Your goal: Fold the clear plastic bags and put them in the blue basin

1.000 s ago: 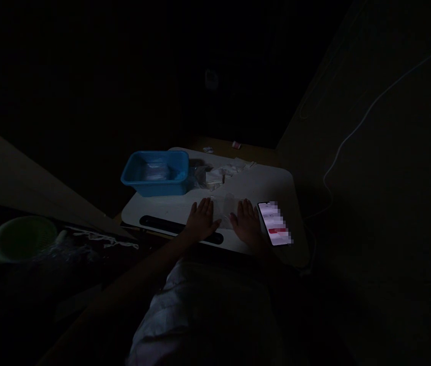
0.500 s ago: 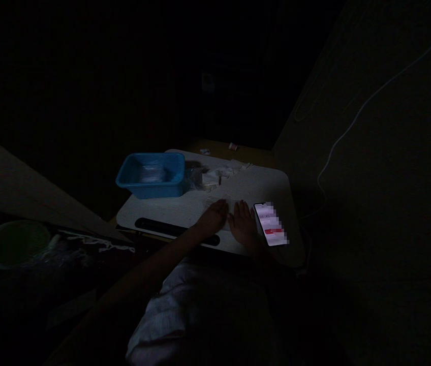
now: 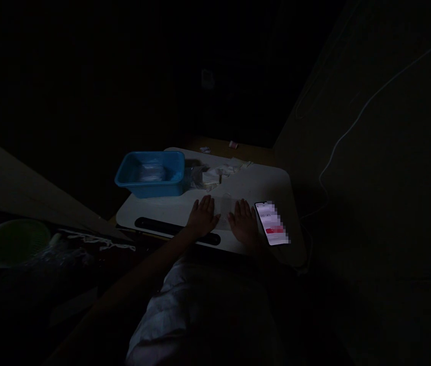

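Note:
A clear, thin plastic sheet or bag (image 3: 224,207) lies flat on the small white table (image 3: 269,183), hard to make out in the dim light. My left hand (image 3: 202,216) rests flat at its left side, fingers stretched forward and thumb out. At the sheet's right side my right hand (image 3: 243,219) also lies flat, with its fingers extended. Neither hand grips anything. Just right of my right hand is a phone (image 3: 271,223) with a lit screen.
A blue plastic basin (image 3: 154,190) holding clear plastic stands at the table's left. Crumpled whitish material (image 3: 215,175) lies beside it. A dark slot strip (image 3: 162,226) runs along the near edge. A green basket (image 3: 15,244) is at lower left; a white cable (image 3: 356,119) hangs at right.
My left hand has moved left, away from my right hand, and now lies flat with its fingers spread. More of the clear plastic shows between the hands. My right hand stays put.

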### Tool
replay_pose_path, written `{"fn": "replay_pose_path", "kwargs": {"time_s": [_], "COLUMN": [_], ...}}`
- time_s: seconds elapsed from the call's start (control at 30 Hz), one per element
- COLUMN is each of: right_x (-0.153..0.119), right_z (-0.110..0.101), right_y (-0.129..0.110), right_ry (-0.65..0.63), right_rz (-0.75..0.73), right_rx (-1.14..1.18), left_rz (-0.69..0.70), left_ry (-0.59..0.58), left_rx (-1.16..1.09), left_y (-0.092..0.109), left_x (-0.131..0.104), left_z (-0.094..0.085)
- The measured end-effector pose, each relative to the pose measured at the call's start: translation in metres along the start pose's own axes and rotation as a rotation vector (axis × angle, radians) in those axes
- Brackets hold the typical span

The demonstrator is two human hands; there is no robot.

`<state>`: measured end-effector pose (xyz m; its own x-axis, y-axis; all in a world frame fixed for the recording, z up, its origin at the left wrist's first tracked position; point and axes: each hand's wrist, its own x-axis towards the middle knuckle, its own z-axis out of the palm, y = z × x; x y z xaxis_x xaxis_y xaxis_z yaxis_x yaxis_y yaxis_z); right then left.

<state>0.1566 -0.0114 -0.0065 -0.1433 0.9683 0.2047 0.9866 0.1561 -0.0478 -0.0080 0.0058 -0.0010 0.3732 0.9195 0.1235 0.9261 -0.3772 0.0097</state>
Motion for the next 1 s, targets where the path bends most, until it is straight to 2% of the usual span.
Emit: {"fn": "replay_pose_path", "kwargs": {"time_s": [0.3,0.5,0.7,0.83,1.0], "right_x": [0.0,0.005,0.01,0.01,0.007], "right_z": [0.001,-0.008,-0.008,0.001,0.006], "right_y": [0.002,-0.003,-0.028,-0.031,-0.016], "right_ry": [-0.005,-0.036,0.0,-0.015,0.016], "right_rz": [0.031,0.047,-0.181,-0.198,-0.158], "right_rx": [0.016,0.036,0.076,0.079,0.034], "left_rz": [0.0,0.006,0.006,0.017,0.012], "left_ry": [0.003,0.007,-0.038,-0.045,-0.005], "left_rx": [0.012,0.008,0.008,0.008,0.015], "left_y": [0.0,0.001,0.001,0.0,0.0], "left_x": [-0.001,0.0,0.0,-0.001,-0.001], "left_z": [0.004,0.004,0.001,0.001,0.004]}}
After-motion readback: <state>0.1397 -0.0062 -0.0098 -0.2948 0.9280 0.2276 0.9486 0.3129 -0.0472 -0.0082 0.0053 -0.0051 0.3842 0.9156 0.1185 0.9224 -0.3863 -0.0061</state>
